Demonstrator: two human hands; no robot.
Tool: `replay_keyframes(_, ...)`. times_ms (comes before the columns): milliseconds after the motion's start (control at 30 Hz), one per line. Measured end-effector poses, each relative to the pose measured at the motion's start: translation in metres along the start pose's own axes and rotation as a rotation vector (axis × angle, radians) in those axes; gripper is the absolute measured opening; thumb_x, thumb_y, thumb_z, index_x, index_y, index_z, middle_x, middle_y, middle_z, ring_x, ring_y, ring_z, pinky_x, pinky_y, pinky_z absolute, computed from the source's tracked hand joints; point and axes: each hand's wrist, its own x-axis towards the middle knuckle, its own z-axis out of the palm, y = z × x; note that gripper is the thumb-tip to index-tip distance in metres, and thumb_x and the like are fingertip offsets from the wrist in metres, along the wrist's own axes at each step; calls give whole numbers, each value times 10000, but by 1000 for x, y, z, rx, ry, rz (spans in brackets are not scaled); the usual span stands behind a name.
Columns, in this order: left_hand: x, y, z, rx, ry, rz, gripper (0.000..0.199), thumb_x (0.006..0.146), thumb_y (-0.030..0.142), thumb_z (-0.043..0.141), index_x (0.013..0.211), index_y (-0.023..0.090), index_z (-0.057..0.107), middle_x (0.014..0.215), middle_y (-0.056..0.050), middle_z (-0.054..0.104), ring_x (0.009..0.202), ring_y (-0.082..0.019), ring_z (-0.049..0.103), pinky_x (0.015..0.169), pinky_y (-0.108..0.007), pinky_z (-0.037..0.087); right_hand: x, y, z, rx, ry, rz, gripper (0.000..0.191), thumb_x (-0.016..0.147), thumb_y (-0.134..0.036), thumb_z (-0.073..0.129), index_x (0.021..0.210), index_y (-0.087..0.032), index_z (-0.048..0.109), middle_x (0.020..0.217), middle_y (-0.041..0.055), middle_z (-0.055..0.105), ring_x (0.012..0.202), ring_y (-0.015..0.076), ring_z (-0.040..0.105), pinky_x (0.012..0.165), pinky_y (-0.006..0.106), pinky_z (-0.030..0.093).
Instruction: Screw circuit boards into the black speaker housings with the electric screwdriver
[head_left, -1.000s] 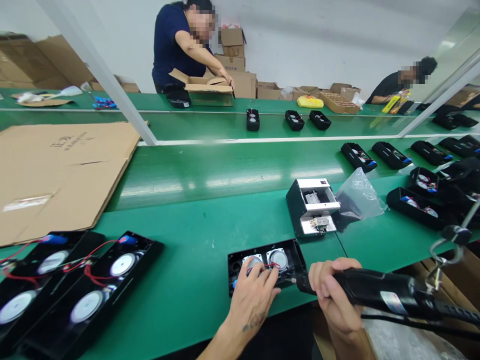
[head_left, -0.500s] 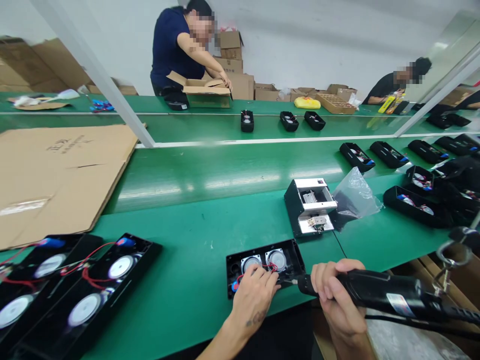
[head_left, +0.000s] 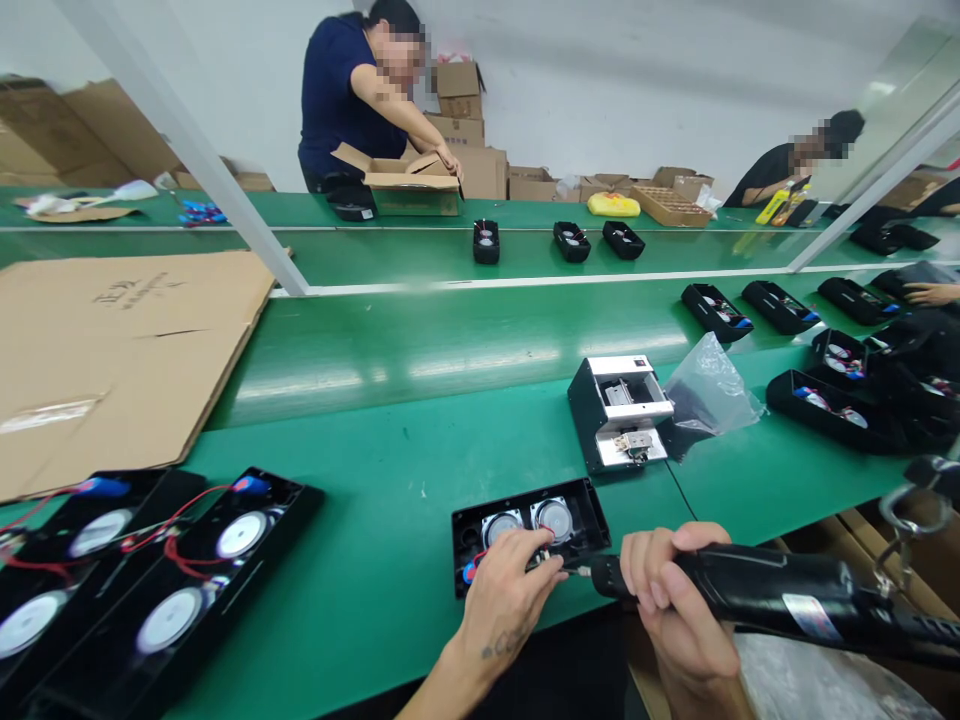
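A black speaker housing (head_left: pixel 465 520) with two round silver speakers (head_left: pixel 553 518) and red wires lies before me on the green bench. My left hand (head_left: pixel 510 585) reaches over its near edge, fingers pinched together inside; what they hold is too small to name. Wrapped round a black electric screwdriver (head_left: pixel 772 585) is my right hand (head_left: pixel 679 605). The tool lies nearly level, its thin bit pointing left, close to my left fingertips at the housing's near side.
Two larger open housings (head_left: pixel 247 590) lie at left by flat cardboard (head_left: pixel 127 350). Behind the work stand a silver-black device (head_left: pixel 626 415) and a plastic bag (head_left: pixel 712 390). More housings (head_left: pixel 832 410) are at right. Across the bench a person (head_left: pixel 345 100) handles a carton (head_left: pixel 416 190).
My left fingers have shifted slightly, and the screwdriver's tip has dropped a little. Small housings on the far belt have moved slightly left. Another person's hand has appeared at the right edge.
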Motion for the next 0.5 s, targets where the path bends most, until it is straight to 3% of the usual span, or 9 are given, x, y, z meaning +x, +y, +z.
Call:
replay_keyframes(267,2,3,-1,-40,8,17,85,1063,216,636,1066,216,721,1037,-42,778,915,-183,734,901,-358,617,-2,3,2,-30,-35,9,156,1048,-247,598,1188,-314,597,622,-83,489,494,127,450,552,295,403)
replay_keyframes(367,1,5,-2,44,-106,-48,176,1010,267,717,1172,201,694,1064,-75,764,945,-242,739,870,-407,642,-1,2,1,-41,-30,-12,167,1045,-217,596,1187,-304,604,628,-77,513,514,130,478,561,298,419)
replay_keyframes(500,2,8,0,152,-233,-92,424,952,167,730,1358,184,608,1067,-69,745,944,-264,740,915,-448,651,4,2,-1,-72,-5,-41,173,1033,-191,601,1174,-291,611,629,-78,515,511,126,484,555,295,425)
